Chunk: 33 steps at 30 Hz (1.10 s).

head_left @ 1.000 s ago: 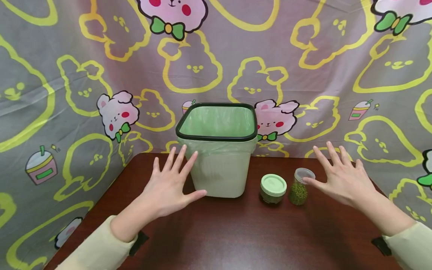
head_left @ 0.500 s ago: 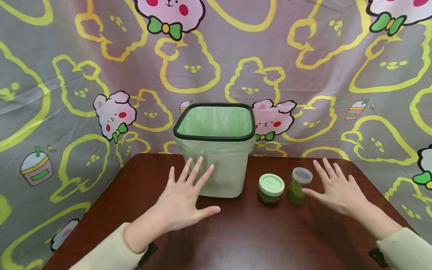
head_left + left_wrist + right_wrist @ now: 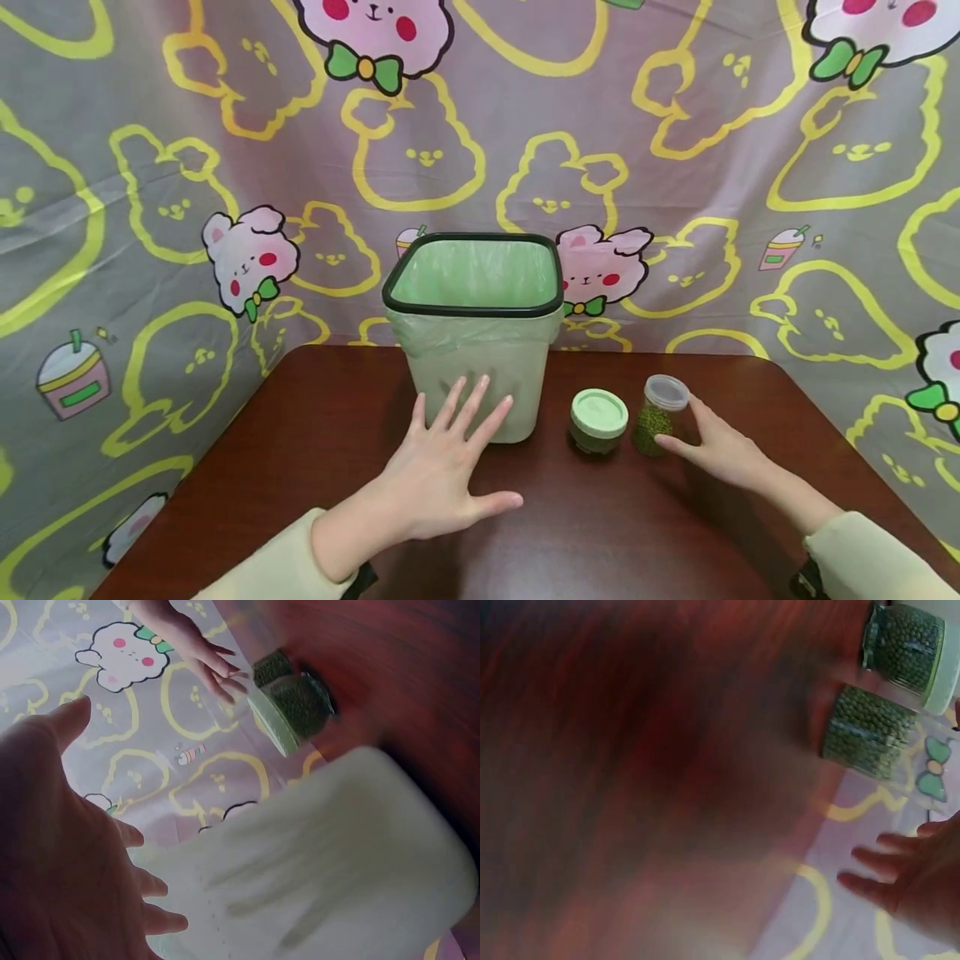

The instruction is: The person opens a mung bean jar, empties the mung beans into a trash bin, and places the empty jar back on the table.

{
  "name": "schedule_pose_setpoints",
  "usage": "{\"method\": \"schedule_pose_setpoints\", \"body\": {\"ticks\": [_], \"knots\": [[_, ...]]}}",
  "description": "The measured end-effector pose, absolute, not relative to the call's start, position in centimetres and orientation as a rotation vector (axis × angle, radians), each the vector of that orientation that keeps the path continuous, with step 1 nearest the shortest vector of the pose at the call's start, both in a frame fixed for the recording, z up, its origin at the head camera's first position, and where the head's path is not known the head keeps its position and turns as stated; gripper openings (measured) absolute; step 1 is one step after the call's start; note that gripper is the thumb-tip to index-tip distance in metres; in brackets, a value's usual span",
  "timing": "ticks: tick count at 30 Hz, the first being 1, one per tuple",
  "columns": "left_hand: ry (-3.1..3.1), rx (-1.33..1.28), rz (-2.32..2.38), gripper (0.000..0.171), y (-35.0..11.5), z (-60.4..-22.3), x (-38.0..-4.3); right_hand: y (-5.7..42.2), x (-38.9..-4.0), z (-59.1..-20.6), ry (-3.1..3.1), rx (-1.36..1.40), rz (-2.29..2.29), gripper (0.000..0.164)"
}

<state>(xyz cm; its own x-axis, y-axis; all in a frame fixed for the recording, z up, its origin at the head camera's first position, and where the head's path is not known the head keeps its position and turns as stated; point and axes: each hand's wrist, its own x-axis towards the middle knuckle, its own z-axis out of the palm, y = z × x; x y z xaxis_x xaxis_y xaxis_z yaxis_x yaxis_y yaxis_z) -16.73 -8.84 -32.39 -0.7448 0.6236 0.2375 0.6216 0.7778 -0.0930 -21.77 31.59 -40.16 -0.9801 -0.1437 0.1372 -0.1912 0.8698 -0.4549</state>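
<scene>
A clear jar (image 3: pixel 654 427) partly filled with green beans stands upright on the table, under a translucent lid. My right hand (image 3: pixel 722 452) is beside it, thumb in front and fingers at its right side; in the right wrist view a gap shows between this hand (image 3: pixel 926 881) and the jar (image 3: pixel 870 733). Just left of that jar sits a shorter jar (image 3: pixel 597 419) with a pale green lid, also holding green beans (image 3: pixel 909 646). My left hand (image 3: pixel 438 479) hovers with spread fingers before the pale bin (image 3: pixel 495 367), holding nothing.
A green bag lines the bin, clamped by its black rim (image 3: pixel 472 312). The dark red-brown table (image 3: pixel 570 533) reaches back to a patterned cloth (image 3: pixel 450 117) that hangs behind and at both sides.
My right hand has moved left and down to the clear jar, its fingers drawing closer together. The left hand has shifted right and down, still spread. Jars and bin stay put.
</scene>
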Motion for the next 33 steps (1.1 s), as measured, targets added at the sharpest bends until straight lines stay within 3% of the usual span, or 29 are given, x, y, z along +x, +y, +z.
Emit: {"method": "schedule_pose_setpoints", "body": {"ticks": [6, 14, 26, 33], "knots": [[-2.699, -1.04, 0.001, 0.096, -7.7, -32.9, -16.6, 31.5, -22.2, -41.3, -2.854, 0.332, 1.146, 0.082], [-2.68, -1.079, 0.021, 0.096, -6.4, -33.7, -16.8, 31.3, -23.4, -42.3, -2.785, 0.299, 1.247, 0.07], [-2.683, -1.1, 0.009, 0.095, -5.1, -33.8, -17.2, 30.9, -24.1, -42.9, -2.778, 0.272, 1.281, 0.067], [-2.677, -1.162, -0.026, 0.094, -4.7, -33.4, -17.9, 31.1, -23.4, -41.3, -2.746, 0.244, 1.261, 0.063]]}}
